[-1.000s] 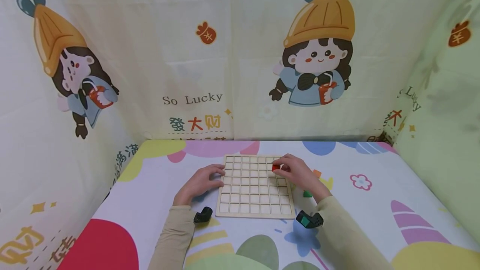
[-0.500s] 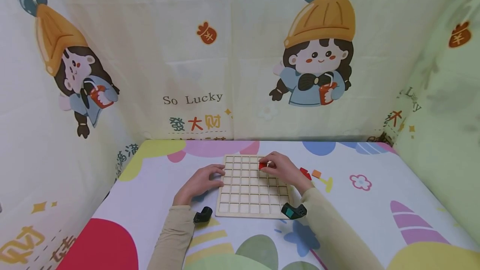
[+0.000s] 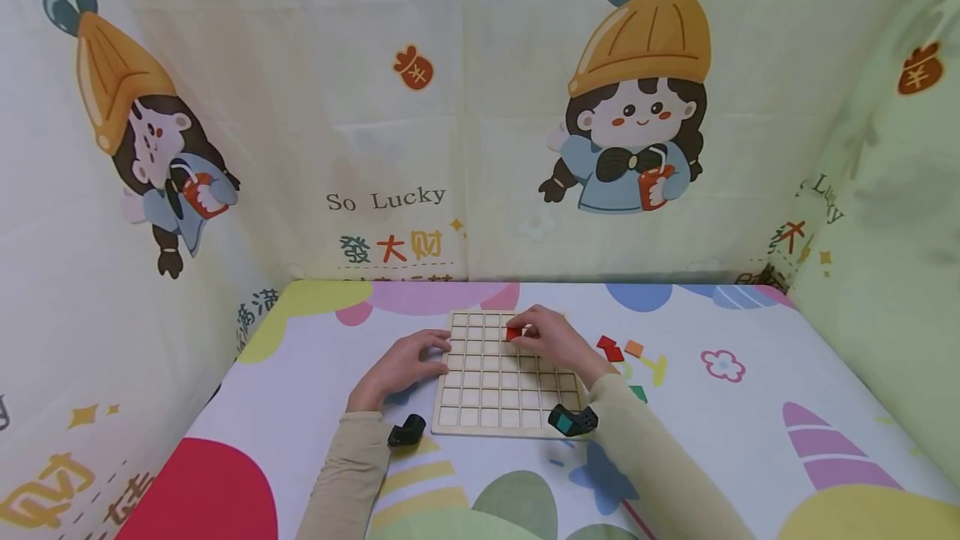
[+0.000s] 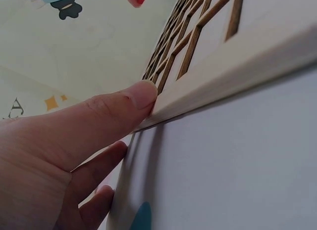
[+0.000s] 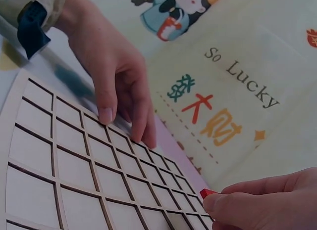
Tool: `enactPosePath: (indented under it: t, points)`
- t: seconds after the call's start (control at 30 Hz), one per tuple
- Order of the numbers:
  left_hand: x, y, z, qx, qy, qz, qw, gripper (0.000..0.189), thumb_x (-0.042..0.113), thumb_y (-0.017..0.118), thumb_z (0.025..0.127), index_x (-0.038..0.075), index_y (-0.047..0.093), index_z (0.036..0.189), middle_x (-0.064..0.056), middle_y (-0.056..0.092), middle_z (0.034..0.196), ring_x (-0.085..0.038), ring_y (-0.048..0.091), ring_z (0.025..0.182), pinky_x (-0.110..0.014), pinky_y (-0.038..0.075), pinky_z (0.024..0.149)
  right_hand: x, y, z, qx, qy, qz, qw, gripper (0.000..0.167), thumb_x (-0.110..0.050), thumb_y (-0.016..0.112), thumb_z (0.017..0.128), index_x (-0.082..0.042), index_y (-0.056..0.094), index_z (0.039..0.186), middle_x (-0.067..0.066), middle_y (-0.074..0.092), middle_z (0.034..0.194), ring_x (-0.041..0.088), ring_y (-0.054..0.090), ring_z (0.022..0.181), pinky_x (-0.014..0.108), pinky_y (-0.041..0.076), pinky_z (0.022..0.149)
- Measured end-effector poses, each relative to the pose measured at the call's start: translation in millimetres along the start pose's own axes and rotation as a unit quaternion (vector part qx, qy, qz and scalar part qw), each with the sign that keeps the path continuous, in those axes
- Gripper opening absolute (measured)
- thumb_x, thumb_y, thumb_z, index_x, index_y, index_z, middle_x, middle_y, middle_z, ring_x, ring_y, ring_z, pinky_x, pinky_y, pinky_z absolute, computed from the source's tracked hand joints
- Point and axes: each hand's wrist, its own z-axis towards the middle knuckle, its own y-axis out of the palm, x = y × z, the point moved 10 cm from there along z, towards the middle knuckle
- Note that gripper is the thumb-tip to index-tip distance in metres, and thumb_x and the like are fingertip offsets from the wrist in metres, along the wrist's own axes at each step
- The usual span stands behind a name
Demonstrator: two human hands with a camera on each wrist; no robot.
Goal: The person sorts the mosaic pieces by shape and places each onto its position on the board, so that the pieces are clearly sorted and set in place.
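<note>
A pale wooden grid board (image 3: 490, 398) with square cells lies flat on the table. Between thumb and fingertips, my right hand (image 3: 551, 338) pinches a small red square tile (image 3: 513, 333) over the far part of the grid. Only a corner of the red tile (image 5: 206, 192) shows in the right wrist view; the fingers cover the rest. My left hand (image 3: 405, 363) rests against the board's left edge, its fingers loosely bent. In the left wrist view, the thumb (image 4: 141, 95) touches the side of the wooden frame.
Right of the board, partly behind the right forearm, lie two loose red tiles (image 3: 614, 353), an orange tile (image 3: 633, 348) and a green tile (image 3: 638, 392). The tablecloth (image 3: 712, 432) has coloured prints. Printed cloth walls (image 3: 495, 107) enclose the table at the back and sides.
My right hand has carried the red tile leftward across the far rows of the grid. The loose tiles on the right have come into fuller view. My left hand stays at the board's edge.
</note>
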Motion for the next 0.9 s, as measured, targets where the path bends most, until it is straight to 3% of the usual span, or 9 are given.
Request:
enactPosePath:
  t: [0.3, 0.67, 0.9]
  points:
    - [0.0, 0.5, 0.5, -0.001, 0.002, 0.006, 1.0000, 0.029, 0.017, 0.075, 0.086, 0.006, 0.069, 0.113, -0.007, 0.055, 0.140, -0.030, 0.042, 0.136, -0.046, 0.033, 0.114, -3, 12, 6.3, -0.010, 0.022, 0.013, 0.9996, 0.032, -0.017, 0.072, 0.090, -0.007, 0.069, 0.120, 0.002, 0.061, 0.106, 0.016, 0.057, 0.091, 0.031, 0.052, 0.083]
    - [-1.9, 0.9, 0.9, -0.003, 0.000, 0.009, 1.0000, 0.029, 0.018, 0.075, 0.086, 0.008, 0.069, 0.112, -0.006, 0.055, 0.140, -0.030, 0.042, 0.136, -0.048, 0.033, 0.113, -7, 29, 15.3, -0.015, -0.006, -0.015, 0.9998, 0.027, -0.014, 0.071, 0.090, -0.008, 0.071, 0.117, 0.001, 0.064, 0.104, 0.015, 0.058, 0.090, 0.031, 0.052, 0.081]
    - [-3.3, 2.1, 2.2, -0.010, -0.010, 0.012, 0.9998, 0.030, 0.018, 0.075, 0.087, 0.009, 0.069, 0.114, -0.005, 0.054, 0.142, -0.028, 0.041, 0.137, -0.046, 0.032, 0.114, -6, 32, 16.0, -0.005, -0.001, -0.014, 0.9999, 0.024, -0.013, 0.071, 0.090, -0.008, 0.071, 0.113, 0.001, 0.063, 0.102, 0.015, 0.057, 0.088, 0.034, 0.050, 0.082]
